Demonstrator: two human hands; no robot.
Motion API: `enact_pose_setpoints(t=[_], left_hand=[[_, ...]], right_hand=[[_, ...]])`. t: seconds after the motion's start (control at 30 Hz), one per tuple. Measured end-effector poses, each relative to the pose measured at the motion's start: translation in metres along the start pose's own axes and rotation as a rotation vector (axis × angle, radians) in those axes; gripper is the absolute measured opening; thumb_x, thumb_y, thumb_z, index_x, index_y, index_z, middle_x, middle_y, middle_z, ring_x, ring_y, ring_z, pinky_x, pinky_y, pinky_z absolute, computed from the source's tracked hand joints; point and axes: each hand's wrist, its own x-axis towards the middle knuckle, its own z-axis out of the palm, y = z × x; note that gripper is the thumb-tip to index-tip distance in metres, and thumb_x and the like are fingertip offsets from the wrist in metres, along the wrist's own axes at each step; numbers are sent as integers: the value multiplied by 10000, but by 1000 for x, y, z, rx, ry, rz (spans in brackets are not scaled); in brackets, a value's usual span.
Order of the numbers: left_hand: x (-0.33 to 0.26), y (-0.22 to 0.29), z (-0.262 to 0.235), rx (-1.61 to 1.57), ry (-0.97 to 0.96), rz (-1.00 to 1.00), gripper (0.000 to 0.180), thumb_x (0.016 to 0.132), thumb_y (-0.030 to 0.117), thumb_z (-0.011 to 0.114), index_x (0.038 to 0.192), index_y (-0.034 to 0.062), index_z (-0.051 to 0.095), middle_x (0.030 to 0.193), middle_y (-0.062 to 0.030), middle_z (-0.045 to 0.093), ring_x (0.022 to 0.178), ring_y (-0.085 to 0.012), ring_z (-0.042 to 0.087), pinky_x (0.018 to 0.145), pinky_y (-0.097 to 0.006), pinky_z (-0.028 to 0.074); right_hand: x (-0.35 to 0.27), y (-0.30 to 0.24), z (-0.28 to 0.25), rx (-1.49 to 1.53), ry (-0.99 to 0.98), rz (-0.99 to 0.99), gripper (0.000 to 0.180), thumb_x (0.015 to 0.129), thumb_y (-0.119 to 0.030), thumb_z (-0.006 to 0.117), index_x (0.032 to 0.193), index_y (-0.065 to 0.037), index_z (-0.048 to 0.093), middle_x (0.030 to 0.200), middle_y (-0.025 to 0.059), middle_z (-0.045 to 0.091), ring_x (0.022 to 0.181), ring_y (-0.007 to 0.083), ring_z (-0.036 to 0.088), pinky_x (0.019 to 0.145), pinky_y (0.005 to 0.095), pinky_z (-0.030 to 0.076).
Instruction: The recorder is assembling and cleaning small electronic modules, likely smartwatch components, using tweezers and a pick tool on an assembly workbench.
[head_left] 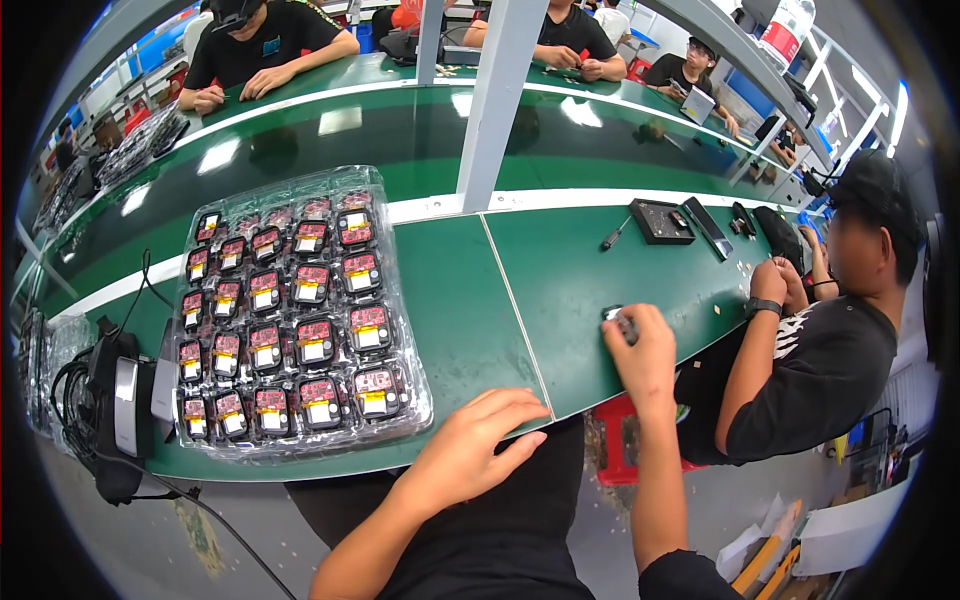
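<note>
My left hand (478, 447) rests at the near edge of the green table with its fingers stretched out, holding nothing. Farther right, my right hand (642, 362) pinches a small dark piece with a pale spot (613, 314) just over the tabletop. My fingers cover most of that piece, so its kind is unclear. To the left of my left hand lies a clear plastic blister tray (420, 395). In its pockets sit several rows of small black square cases with red circuit boards, such as this case (376, 391), each with white and yellow labels.
A screwdriver (612, 238), a black open box (660, 222) and a dark narrow tray (707, 230) lie at the back right. A grey post (497, 110) rises behind the table. A co-worker (820, 370) sits close on the right. Black cables and a device (125, 400) stand at the left.
</note>
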Motion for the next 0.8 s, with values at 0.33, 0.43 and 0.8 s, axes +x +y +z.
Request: enact_pose_setpoints(t=[0.33, 0.43, 0.8], left_hand=[[-5, -7, 0, -306, 87, -111, 667, 951, 252, 708, 1481, 7, 387, 1325, -240, 577, 1203, -344, 618, 1030, -441, 490], [-9, -9, -3, -440, 73, -135, 650, 955, 245, 706, 1475, 7, 398, 1327, -203, 587, 1212, -290, 611, 1047, -426, 475], [-10, -13, -5, -574, 60, -74, 509, 987, 166, 647, 1431, 2, 459, 1300, -157, 602, 1188, -239, 606, 1034, -386, 471]], right_hand=[[-66, -79, 0, 930, -280, -160, 419, 764, 26, 819, 1099, -24, 573, 1253, 161, 687, 522, -9, 355, 461, 185, 350], [-72, -83, 6, 1084, -286, -62, 429, 762, 44, 818, 1098, -22, 559, 1255, 171, 685, 537, -10, 368, 465, 185, 339], [-84, -84, 10, 1233, -269, -109, 509, 739, 73, 841, 1103, -32, 500, 1264, 217, 658, 605, -24, 403, 512, 164, 359]])
